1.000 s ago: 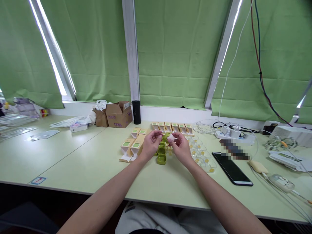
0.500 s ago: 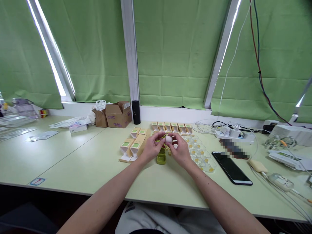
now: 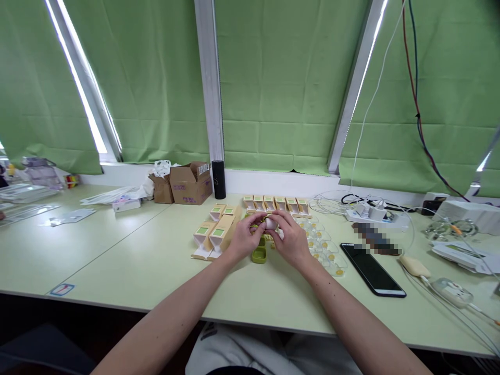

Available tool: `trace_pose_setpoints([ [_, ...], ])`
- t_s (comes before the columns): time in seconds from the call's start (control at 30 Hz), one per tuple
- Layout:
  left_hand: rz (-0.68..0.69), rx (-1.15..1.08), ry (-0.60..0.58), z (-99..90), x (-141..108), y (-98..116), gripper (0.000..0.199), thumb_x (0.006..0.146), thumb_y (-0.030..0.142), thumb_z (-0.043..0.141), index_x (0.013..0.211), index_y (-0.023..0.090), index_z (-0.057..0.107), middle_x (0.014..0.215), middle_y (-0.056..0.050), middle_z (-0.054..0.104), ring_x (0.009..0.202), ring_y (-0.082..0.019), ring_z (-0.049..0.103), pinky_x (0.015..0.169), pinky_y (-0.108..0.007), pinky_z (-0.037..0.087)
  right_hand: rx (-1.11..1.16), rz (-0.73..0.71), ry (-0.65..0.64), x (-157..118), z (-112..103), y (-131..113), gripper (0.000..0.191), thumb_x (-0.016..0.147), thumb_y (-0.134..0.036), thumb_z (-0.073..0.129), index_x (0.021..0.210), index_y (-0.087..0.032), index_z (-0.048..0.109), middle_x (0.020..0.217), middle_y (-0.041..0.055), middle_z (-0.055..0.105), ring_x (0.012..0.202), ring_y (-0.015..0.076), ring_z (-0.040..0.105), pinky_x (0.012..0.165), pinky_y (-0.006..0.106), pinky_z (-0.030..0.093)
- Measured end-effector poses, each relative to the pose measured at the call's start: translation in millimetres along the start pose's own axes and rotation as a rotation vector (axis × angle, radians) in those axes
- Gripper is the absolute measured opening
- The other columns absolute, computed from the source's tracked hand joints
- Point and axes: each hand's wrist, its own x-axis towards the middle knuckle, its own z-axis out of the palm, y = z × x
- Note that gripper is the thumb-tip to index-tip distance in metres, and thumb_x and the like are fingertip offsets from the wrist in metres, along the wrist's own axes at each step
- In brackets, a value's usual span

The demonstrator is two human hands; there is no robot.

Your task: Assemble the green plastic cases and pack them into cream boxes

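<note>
Over the middle of the table, a small white rounded piece (image 3: 270, 224) is held between the fingertips of both hands. My left hand (image 3: 248, 237) grips it from the left and my right hand (image 3: 289, 238) from the right, both with fingers closed. Fingers cover much of the piece, and its kind cannot be made out. Just below the hands lies a small open green container (image 3: 259, 254), its back part hidden. Cream cartons with green labels (image 3: 221, 234) lie left of my left hand. Clear plastic cups with yellow centres (image 3: 330, 258) stand in rows beside my right hand.
More cartons (image 3: 269, 203) line the back. A black cylinder (image 3: 219, 179) and cardboard box (image 3: 190, 185) stand behind on the left. On the right are a phone (image 3: 373, 269), a power strip (image 3: 377, 217) and loose cables. Flat plastic packs (image 3: 72, 216) lie far left.
My right fingers have shifted further over the white piece, covering more of it. The view has moved very slightly; the table items stay in place.
</note>
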Motion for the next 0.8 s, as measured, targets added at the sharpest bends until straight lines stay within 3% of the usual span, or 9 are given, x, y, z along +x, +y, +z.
trace_pose_setpoints([
  [0.23, 0.060, 0.123, 0.027, 1.2, -0.6, -0.1, 0.032, 0.085, 0.027, 0.078, 0.116, 0.020, 0.079, 0.120, -0.013, 0.078, 0.107, -0.029, 0.074, 0.092, -0.039, 0.062, -0.046, -0.082, -0.020, -0.1, 2.2, 3.9, 0.031, 0.103, -0.027, 0.058, 0.132, -0.023, 0.065, 0.137, 0.0138, 0.068, 0.111, 0.0281, 0.073, 0.076, 0.038, 0.064],
  [0.4, 0.125, 0.321, -0.011, 0.4, 1.5, -9.9, 0.033, 0.094, 0.027, 0.063, 0.123, 0.018, 0.073, 0.119, -0.011, 0.078, 0.100, -0.024, 0.076, 0.089, -0.038, 0.064, -0.128, -0.128, -0.068, 0.4, 3.8, 2.2, 0.034, 0.107, -0.024, 0.049, 0.138, -0.021, 0.061, 0.141, 0.0165, 0.067, 0.114, 0.0276, 0.073, 0.076, 0.036, 0.065],
  [0.8, 0.016, 0.324, 0.000, 5.8, 2.9, -6.5, 0.028, 0.094, 0.023, 0.057, 0.115, 0.019, 0.076, 0.094, -0.006, 0.079, 0.074, -0.017, 0.071, 0.069, -0.030, 0.059, -0.154, -0.095, -0.089, -0.4, 13.4, -0.3, 0.030, 0.107, -0.021, 0.041, 0.132, -0.019, 0.057, 0.129, 0.0171, 0.069, 0.111, 0.0280, 0.071, 0.077, 0.036, 0.062],
])
